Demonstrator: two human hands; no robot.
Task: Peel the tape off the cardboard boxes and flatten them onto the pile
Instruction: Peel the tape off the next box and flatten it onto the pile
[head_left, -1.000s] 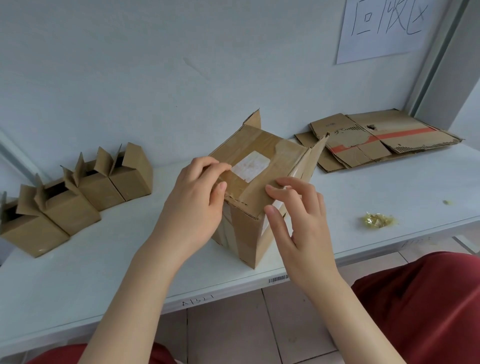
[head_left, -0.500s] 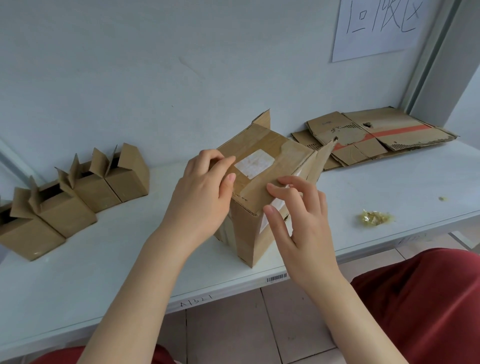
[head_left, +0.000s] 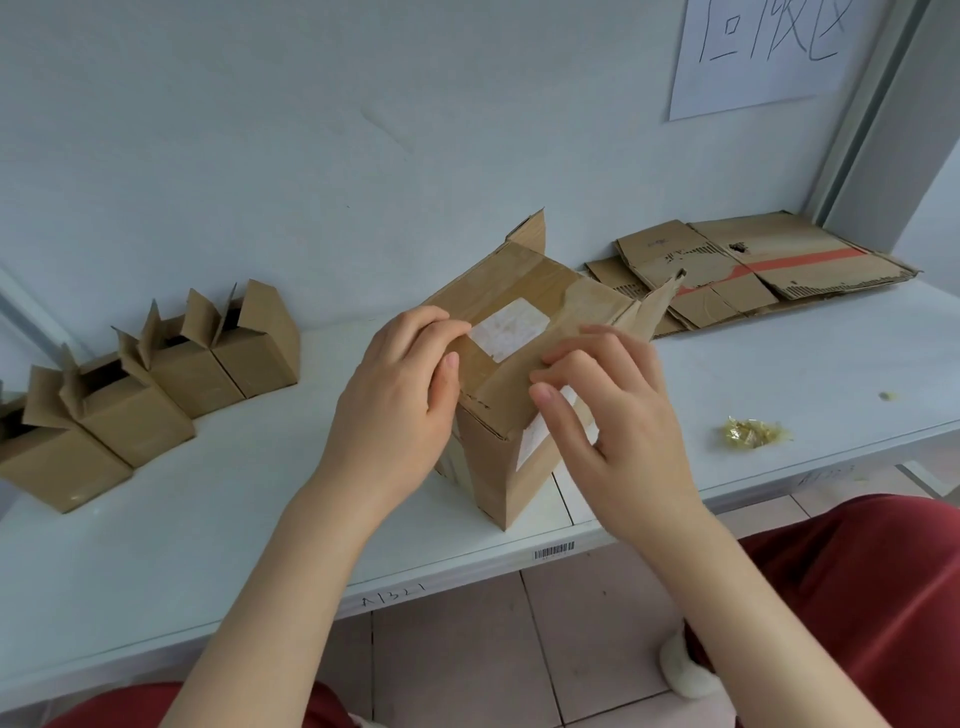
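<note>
Roughly midway: few flats on pile (head_left: 753, 270), rear right. Curr. box (head_left: 498, 467), ctr of surface (head_left: 260, 519), gripped by left hand (head_left: 395, 400); its tape (head_left: 514, 280) pinched by right hand (head_left: 623, 431). Row of boxes (head_left: 156, 395) at left not yet flattened.

The taped box (head_left: 519, 312) stands on the table (head_left: 208, 519), near its front edge. Left of the box sits a row of open boxes (head_left: 156, 384). Right of it, farther back, lies the flattened pile (head_left: 753, 265); right and nearer the front, a tape wad (head_left: 753, 431).
</note>
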